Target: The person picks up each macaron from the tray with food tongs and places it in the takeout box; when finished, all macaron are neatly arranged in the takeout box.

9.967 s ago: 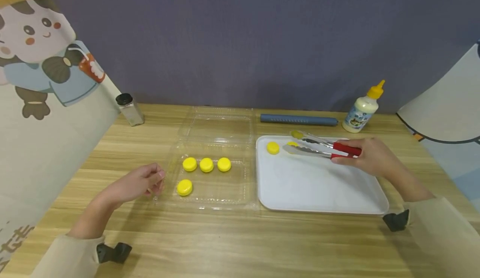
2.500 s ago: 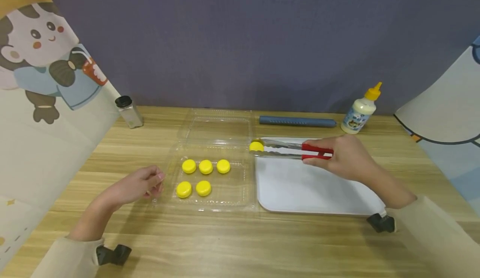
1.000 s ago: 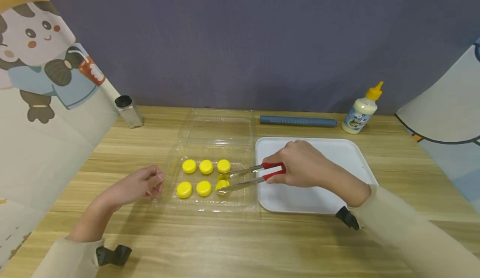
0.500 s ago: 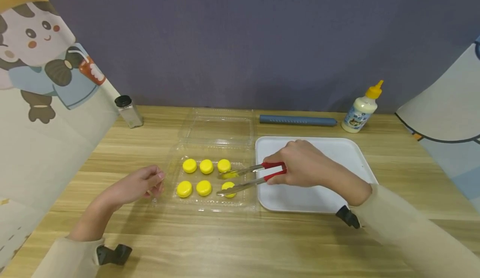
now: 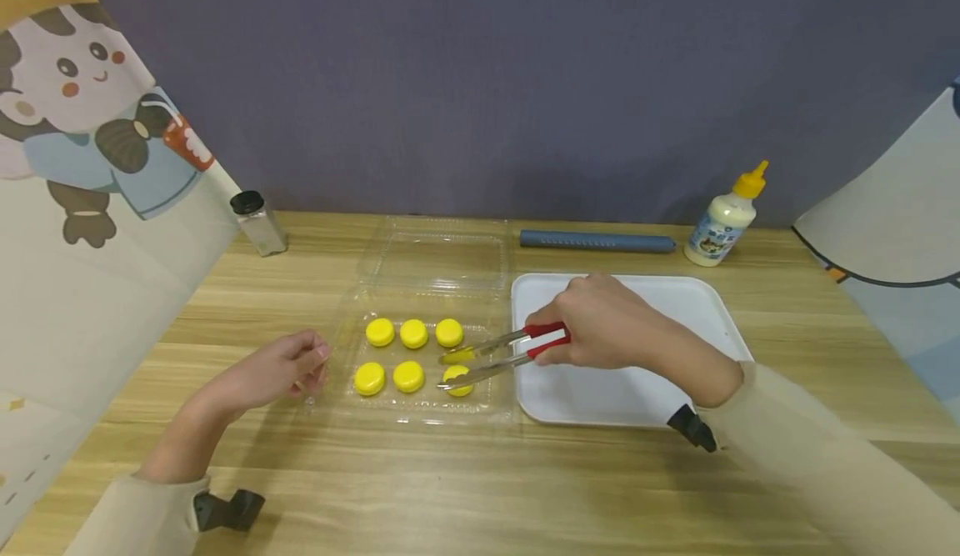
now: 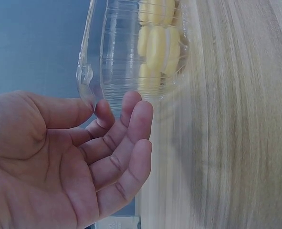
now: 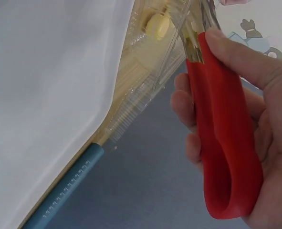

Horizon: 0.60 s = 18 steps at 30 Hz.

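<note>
At the left side of the clear plastic clamshell container (image 5: 431, 410), my left hand (image 5: 273, 368) pinches its rim between thumb and index finger, as the left wrist view shows. Two rows of yellow macarons (image 5: 408, 377) sit in the base, three to a row; a pale filling shows in the left wrist view. My right hand (image 5: 600, 323) grips the red handles of metal tongs (image 7: 226, 138). The tong tips are spread over the base's right side, with the front-right macaron (image 5: 459, 387) partly hidden under the lower arm.
The container's lid (image 5: 438, 252) lies folded back behind its base. To the right is a white tray (image 5: 630, 402), partly under my right arm. A blue-grey stick (image 5: 596, 242), a yellow-capped bottle (image 5: 716, 231) and a black-lidded jar (image 5: 260, 224) stand or lie along the back.
Two macarons have gone from the tray into the container's front row. The tongs have come left and spread off the last one, which shifted slightly right. My left hand has stayed put.
</note>
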{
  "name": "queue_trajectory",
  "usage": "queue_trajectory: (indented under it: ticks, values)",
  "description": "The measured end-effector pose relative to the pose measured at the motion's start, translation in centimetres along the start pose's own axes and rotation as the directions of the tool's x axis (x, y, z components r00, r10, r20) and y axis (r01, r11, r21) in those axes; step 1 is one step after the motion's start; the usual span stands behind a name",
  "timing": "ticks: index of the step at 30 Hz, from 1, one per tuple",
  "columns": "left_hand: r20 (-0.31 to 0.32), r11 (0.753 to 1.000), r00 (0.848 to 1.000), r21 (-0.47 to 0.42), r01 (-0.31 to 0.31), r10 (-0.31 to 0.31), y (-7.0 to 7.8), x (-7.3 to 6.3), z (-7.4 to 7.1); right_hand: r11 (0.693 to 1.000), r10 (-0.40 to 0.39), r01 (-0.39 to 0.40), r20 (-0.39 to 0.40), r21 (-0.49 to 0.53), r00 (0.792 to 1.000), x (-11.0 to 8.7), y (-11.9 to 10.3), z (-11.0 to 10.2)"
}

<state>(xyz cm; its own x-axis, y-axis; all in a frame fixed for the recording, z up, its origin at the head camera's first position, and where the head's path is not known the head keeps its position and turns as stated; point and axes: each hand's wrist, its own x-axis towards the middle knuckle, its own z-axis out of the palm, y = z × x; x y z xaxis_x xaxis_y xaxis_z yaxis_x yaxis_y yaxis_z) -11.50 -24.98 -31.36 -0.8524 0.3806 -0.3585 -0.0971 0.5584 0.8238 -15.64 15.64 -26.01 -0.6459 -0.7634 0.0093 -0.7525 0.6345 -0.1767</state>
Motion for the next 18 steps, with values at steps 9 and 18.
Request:
queue_trajectory:
  ticks: [9, 18]
  values:
    - [0.006, 1.000, 1.000, -0.017, -0.011, 0.011, 0.0, 0.0, 0.1, 1.000, -0.019, 0.020, -0.053, 0.020, 0.998, -0.3, 0.0, 0.9]
    - [0.006, 1.000, 1.000, -0.012, -0.013, 0.013, -0.1, -0.1, 0.0, 0.991, 0.087, -0.076, -0.097, 0.114, 0.991, -1.1, 0.4, 1.5]
